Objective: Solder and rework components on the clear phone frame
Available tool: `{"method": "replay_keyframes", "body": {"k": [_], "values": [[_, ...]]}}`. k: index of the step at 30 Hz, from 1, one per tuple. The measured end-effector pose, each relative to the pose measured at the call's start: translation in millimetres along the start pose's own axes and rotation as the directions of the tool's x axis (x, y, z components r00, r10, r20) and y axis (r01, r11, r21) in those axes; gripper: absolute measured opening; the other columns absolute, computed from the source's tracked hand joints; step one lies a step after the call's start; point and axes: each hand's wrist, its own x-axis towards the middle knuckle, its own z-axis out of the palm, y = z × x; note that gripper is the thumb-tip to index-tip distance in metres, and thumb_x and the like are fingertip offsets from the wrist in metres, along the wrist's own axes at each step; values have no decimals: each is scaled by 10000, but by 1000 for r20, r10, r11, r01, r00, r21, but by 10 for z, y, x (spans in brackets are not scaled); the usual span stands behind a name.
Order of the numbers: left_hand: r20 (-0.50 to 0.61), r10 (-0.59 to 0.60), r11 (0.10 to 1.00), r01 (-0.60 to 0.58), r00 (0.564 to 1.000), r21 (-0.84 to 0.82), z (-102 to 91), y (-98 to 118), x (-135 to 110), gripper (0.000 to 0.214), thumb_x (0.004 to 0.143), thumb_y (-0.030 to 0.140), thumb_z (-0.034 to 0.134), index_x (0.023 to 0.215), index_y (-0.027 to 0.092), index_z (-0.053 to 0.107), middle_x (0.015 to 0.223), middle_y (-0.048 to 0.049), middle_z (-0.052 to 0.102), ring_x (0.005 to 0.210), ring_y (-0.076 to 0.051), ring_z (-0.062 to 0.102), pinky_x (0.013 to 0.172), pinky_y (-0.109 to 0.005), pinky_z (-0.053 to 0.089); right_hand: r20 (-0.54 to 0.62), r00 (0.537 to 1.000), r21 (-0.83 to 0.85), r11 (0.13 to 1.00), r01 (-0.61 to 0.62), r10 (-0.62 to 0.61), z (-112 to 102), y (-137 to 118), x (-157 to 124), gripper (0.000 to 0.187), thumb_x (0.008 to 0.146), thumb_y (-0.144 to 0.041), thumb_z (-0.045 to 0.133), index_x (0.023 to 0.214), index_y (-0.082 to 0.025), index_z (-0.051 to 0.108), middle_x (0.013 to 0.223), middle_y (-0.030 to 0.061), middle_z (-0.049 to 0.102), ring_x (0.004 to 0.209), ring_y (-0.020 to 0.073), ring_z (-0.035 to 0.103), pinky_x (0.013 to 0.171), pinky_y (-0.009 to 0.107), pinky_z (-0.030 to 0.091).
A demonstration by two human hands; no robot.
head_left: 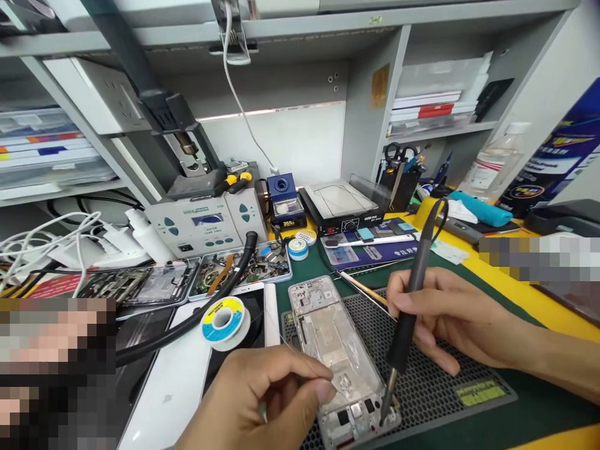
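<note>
My right hand (440, 319) grips a black soldering iron (409, 312) like a pen, its tip slanting down to the lower end of a silvery phone frame (335, 331). Thumb and forefinger of my left hand (276, 394) are pinched over the same end of the frame, on a thin strand of solder wire (285, 342). A spool of solder (225, 322) with a yellow and blue label lies left of the frame, on phones laid flat. Beneath the frame is a black perforated mat (445, 369). Whether the iron's tip touches the frame is hard to tell.
A thick black hose (187, 325) crosses the left side. Behind stand a grey soldering station (206, 219), a tray of small parts (244, 269), a flat heating plate (344, 206) and a small solder reel (298, 249). Tweezers (363, 287) lie beyond the mat. A clear bottle (497, 162) stands back right.
</note>
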Motion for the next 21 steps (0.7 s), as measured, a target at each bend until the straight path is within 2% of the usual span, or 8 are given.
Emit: {"method": "replay_keyframes", "body": {"k": [3,7,14,21], "values": [[49,101,993,-104,994,57,7,-7,19,252,937,416,719,863,240,882,756,-74,796,552,-148,611,495,-234,405,-31,999,-43,999,27,-28,24,53,-27,299,918,-447,780,771,-204,684,430,-14,642,301,109,572,316,132,340],[47,176,983,-178,983,43,24,1,14,170,934,352,752,898,272,898,789,-50,817,589,-162,680,509,-235,441,-90,993,-72,995,63,-70,36,134,-84,386,907,-555,800,782,-226,642,468,-36,643,292,113,583,308,142,357],[122,237,971,-239,964,-2,58,24,-17,200,961,231,704,947,231,903,856,-85,843,705,-197,759,623,-256,535,-155,986,-84,995,51,-63,37,220,-101,417,866,-601,819,762,-234,650,386,-30,598,267,113,540,288,137,326],[177,265,954,-284,948,94,68,-43,-7,250,984,211,634,975,189,883,885,-110,812,701,-195,738,629,-252,534,-190,981,-90,996,25,-42,74,204,-101,443,797,-640,845,730,-244,658,370,-18,598,245,113,500,275,145,331]]}}
